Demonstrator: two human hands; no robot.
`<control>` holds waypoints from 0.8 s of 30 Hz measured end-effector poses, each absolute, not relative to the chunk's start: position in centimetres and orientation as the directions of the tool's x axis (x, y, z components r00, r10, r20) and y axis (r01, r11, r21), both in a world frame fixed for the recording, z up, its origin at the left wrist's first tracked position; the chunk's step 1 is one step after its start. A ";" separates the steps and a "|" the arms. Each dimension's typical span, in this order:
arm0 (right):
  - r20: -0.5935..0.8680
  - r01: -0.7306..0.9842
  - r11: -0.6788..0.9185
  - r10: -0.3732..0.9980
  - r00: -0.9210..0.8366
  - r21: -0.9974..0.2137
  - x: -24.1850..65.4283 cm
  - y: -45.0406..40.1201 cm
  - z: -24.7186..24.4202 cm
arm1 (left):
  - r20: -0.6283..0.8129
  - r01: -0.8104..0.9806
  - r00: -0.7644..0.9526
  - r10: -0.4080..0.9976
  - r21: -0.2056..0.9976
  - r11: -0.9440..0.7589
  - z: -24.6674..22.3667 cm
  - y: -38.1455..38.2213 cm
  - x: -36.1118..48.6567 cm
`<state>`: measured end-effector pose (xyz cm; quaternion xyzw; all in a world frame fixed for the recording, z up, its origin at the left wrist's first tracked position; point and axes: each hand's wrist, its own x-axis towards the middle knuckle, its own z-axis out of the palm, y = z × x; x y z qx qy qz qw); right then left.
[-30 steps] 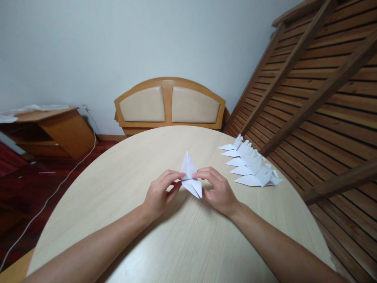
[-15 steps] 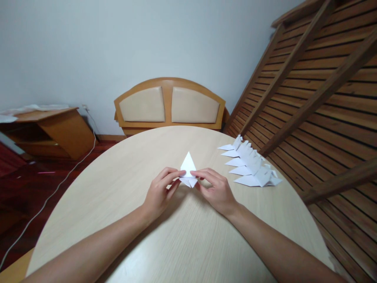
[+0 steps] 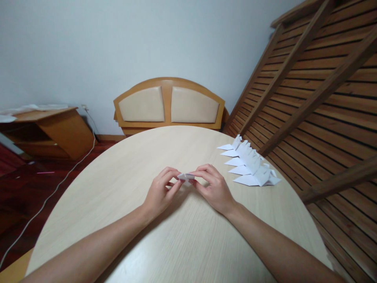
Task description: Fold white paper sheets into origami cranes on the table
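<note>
A small piece of folded white paper [image 3: 186,176] is held between my two hands, above the middle of the round table [image 3: 188,236]. My left hand [image 3: 161,188] pinches its left side between thumb and fingers. On the right side, my right hand [image 3: 214,188] grips it the same way. The paper shows nearly edge-on, so most of its shape is hidden. To the right of my hands stands a row of several folded white paper figures [image 3: 250,165] with pointed tips.
A headboard with two cream panels [image 3: 194,105] stands behind the table against the wall. Slatted wooden boards [image 3: 324,98] lean along the right side. At left are a wooden desk [image 3: 67,129] and a white cable [image 3: 61,184] running across the floor.
The paper's upright pointed flap, visible before, no longer shows; the paper now looks flat and narrow. My hands have barely moved and still pinch both sides.
</note>
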<state>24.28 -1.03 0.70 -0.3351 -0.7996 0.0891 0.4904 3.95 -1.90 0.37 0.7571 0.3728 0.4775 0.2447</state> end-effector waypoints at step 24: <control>0.563 0.322 0.580 0.812 -0.154 -0.748 23.3 -1.7 1.4 | 0.248 0.067 0.278 0.928 0.959 -0.276 -0.2 -1.0 4.6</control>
